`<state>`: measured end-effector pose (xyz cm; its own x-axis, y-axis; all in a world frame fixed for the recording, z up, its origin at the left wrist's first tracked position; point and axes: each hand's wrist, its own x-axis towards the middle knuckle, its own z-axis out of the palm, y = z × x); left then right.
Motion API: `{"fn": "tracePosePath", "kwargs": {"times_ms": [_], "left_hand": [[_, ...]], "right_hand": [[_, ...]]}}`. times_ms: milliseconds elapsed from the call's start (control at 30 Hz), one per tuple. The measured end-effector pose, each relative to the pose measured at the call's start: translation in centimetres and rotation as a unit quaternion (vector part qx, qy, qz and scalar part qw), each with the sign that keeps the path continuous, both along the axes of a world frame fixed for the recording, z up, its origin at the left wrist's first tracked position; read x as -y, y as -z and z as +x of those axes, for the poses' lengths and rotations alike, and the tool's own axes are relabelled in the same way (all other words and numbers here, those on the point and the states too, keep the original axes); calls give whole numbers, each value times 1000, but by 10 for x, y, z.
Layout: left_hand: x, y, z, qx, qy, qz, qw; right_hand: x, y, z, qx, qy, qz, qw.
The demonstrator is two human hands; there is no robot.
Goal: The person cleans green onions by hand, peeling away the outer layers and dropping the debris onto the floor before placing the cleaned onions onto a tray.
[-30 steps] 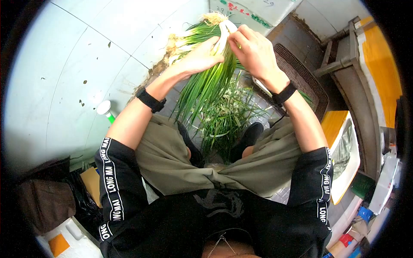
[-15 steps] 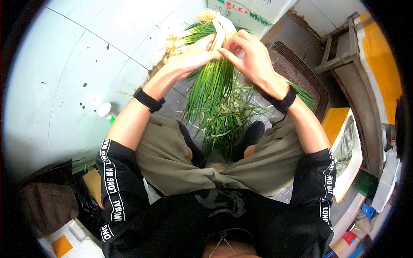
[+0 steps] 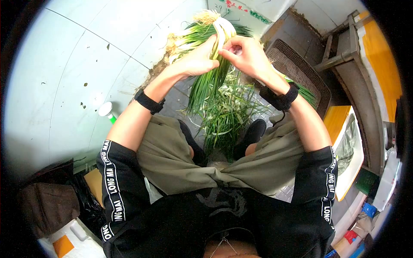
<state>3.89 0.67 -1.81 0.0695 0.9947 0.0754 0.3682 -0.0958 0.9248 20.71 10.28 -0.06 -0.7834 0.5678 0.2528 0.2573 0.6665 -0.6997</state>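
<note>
A bunch of green onions point(image 3: 220, 31), with pale stalks and a tuft of roots at the top, is held up in front of me. My left hand point(image 3: 198, 59) is wrapped around its stalks from the left, with the green leaves hanging below. My right hand point(image 3: 246, 53) touches the stalks from the right, thumb and fingertips pinched together; whatever is between them is too small to make out. Behind the left hand lie more green onions point(image 3: 183, 39), roots to the left. Beneath the bunch, loose green leaves point(image 3: 230, 112) are heaped on the floor between my feet.
A brown woven basket point(image 3: 297, 69) stands to the right, with some greens at its near edge. Beyond the bunch is a white box point(image 3: 258, 10) with printed writing. A foam box point(image 3: 350, 150) sits at right. White tiled wall point(image 3: 86, 60) borders the left side.
The hanging leaves have shifted and look narrower. My right hand has dropped slightly with its fingers drawn together, and my left thumb has moved a little lower.
</note>
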Motion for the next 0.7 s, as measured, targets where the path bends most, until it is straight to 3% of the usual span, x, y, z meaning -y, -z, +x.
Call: {"fn": "tracePosePath", "kwargs": {"times_ms": [167, 300, 367, 500, 700], "left_hand": [[-3, 0, -4, 66, 21, -62, 996], [-4, -2, -3, 134, 32, -104, 985], [-5, -1, -3, 139, 21, -113, 984], [-8, 5, -2, 164, 5, -137, 977], [-5, 1, -1, 98, -22, -115, 988]], "right_hand": [[-17, 1, 4, -18, -26, -21, 999], [-20, -4, 5, -65, -7, 58, 996], [-20, -7, 5, -101, 11, 175, 979], [-25, -7, 4, -129, 30, 196, 972], [-15, -11, 9, -99, -4, 217, 971]]}}
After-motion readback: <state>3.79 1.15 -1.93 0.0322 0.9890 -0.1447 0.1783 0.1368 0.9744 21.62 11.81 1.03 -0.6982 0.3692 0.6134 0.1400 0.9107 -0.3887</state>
